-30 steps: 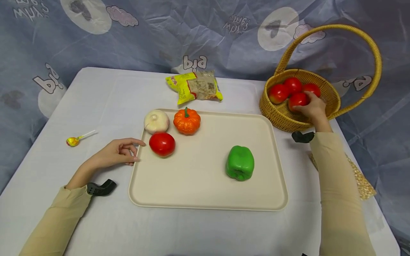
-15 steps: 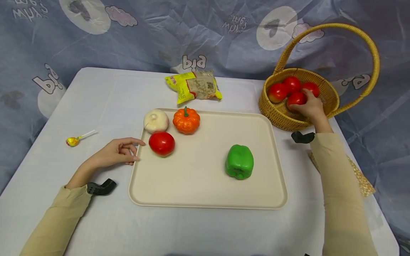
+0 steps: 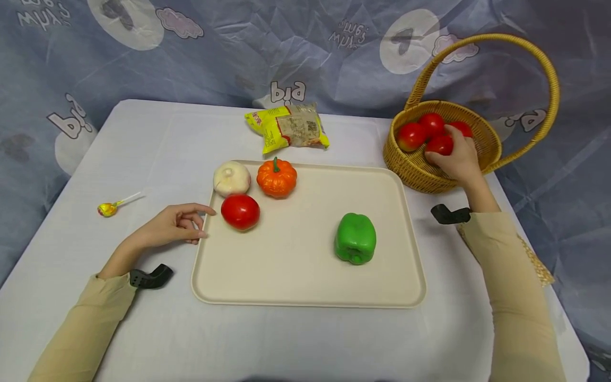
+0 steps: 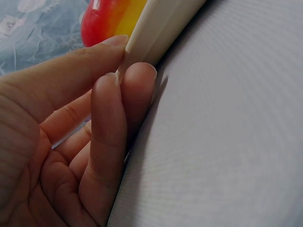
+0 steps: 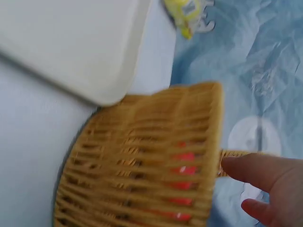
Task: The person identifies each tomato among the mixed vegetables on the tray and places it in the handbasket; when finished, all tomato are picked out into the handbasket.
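The cream tray lies mid-table, and my left hand pinches its left rim. In the left wrist view, the thumb rests at the top of the rim with curled fingertips under the lip. My right hand is over the wicker basket, thumb and fingers spread about a red apple. The right wrist view shows those digits above the basket rim with nothing between them. Several red apples lie in the basket, partly hidden by the hand. A green bell pepper sits on the tray.
On the tray's left are a white garlic bulb, an orange pumpkin and a red-yellow fruit. Yellow snack bags lie behind it. A lollipop is far left; a gold patterned packet lies under the right sleeve.
My right hand and wrist have shifted slightly toward me over the basket. The left hand keeps its place at the tray rim; the apples stay in the basket.
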Available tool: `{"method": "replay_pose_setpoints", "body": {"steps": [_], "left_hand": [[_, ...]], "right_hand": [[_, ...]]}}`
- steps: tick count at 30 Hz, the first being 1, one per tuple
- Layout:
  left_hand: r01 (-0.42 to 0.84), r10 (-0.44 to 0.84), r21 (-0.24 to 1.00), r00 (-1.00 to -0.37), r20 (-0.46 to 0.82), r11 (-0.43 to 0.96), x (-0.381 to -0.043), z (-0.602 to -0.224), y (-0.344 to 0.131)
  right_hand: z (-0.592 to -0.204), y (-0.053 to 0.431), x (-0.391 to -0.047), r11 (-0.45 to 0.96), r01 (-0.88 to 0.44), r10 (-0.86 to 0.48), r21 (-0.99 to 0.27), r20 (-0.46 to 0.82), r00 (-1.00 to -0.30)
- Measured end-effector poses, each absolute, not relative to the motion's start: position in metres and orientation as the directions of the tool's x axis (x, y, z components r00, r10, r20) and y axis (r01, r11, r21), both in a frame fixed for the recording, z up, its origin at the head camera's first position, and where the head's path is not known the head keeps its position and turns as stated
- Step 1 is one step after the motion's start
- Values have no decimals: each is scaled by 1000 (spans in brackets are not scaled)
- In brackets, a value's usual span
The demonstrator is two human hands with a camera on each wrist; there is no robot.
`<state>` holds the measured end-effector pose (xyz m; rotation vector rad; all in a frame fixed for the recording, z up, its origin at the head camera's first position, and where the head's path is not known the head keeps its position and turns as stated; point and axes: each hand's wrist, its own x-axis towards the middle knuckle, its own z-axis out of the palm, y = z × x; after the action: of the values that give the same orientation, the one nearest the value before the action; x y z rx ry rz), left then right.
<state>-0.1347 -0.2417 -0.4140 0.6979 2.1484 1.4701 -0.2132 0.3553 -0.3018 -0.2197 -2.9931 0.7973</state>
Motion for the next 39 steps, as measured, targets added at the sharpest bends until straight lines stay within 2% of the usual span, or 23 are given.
{"method": "replay_pose_setpoints", "body": {"steps": [9,17,39], "left_hand": [[150,624,938,-777,-82,311,-135,-413,-241],[157,625,939,-777,-74,307,-134,-414,-241],[151,638,948,-767,-67,281,-135,-412,-242]], "right_hand": [[-293,321,-191,820,18,113,-572,131,-985],[-288,290,-178,808,-88,37,-583,199,-979],[-289,190,-157,639,-363,-269,-679,245,-932]]}}
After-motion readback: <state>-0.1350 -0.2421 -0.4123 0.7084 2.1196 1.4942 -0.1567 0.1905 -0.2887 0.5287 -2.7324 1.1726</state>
